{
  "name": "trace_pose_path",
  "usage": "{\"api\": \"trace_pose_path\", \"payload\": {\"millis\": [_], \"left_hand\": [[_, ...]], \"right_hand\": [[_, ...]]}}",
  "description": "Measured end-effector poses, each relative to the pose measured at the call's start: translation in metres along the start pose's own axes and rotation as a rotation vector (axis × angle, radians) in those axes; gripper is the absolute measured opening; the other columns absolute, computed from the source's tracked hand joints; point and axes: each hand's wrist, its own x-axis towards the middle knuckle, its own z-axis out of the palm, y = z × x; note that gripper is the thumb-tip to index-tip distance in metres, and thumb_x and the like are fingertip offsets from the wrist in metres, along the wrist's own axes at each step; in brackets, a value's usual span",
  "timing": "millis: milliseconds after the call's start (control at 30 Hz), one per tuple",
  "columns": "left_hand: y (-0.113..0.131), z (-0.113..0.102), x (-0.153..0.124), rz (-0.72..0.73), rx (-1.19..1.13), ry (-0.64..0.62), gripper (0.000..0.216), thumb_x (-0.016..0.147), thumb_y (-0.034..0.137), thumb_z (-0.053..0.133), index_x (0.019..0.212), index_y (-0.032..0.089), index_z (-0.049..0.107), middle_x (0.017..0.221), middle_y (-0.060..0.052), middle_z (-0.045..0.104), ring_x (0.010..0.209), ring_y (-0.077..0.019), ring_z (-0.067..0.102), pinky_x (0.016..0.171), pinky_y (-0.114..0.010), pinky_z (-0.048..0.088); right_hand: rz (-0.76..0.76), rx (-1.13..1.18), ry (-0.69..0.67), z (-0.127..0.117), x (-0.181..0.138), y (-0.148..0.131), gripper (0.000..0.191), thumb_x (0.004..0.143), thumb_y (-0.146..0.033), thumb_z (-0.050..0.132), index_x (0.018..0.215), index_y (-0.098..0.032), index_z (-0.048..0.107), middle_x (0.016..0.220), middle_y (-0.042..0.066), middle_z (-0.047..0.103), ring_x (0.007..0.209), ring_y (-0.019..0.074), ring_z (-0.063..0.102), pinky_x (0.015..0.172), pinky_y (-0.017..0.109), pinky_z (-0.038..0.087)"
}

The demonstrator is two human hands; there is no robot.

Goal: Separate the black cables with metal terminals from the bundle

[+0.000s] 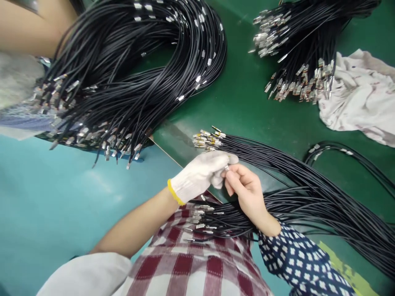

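Checked apron (182,265): nearest, below both hands; soft woven cloth in dark red and white squares.
Lower bundle (231,218): just below the hands; slim, smooth black cables whose silvery ends lie over the apron.
Right hand (245,189): bare, narrowed to a fingertip pinch on a small metal end (227,167).
Left hand (205,170): in a white knit glove with a yellow cuff, fingers curled close against the same piece; whether they grip it, I cannot tell.
Metal end's place: between the two sets of fingertips, shiny and mostly covered; any cable behind it is hidden.
Step in hand: seemingly close fingertip work on one single piece.
Next move's demand: probably a light, exact pinch, with neighbouring strands kept clear.
Upper bundle (262,154): just beyond the hands; sleek parallel strands, blocky tips marked yellow.
Green bench (240,92): beneath and beyond, smooth, faintly glossy.
Cable loop (336,147): beyond the right hand, to its right; thin, bent round.
White cloth (364,98): farther right, crumpled, limp.
Large coil (200,53): beyond the left hand, thick, springy-looking.
Co-worker's arm (31,31): far left, beside the coil.
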Motion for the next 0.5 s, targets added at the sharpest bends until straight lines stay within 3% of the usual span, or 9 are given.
{"api": "trace_pose_path", "payload": {"millis": [133,500], "left_hand": [[-0.0007,0.0023,0.002,-0.024,-0.024,-0.006,0.042,0.075,0.045,0.076,0.1,0.013,0.065,0.055,0.005,0.051,0.045,-0.0056,0.043,0.045,-0.019,0.038],[0.0011,0.0045,0.0013,-0.047,0.026,-0.017,0.043,0.078,0.047,0.074,0.102,0.013,0.065,0.057,0.005,0.05,0.048,-0.0057,0.042,0.046,-0.019,0.036]], "right_hand": [[-0.062,-0.037,0.056,0.0013,-0.0001,-0.0011,0.029,0.092,-0.044,0.062,0.078,-0.018,0.064,0.054,-0.007,0.044,0.046,0.008,0.033,0.045,0.022,0.03],[-0.114,-0.04,0.12,0.0055,-0.0007,-0.0023,0.028,0.091,-0.041,0.065,0.075,-0.019,0.062,0.061,-0.002,0.06,0.054,0.0114,0.053,0.051,0.022,0.046]]}}
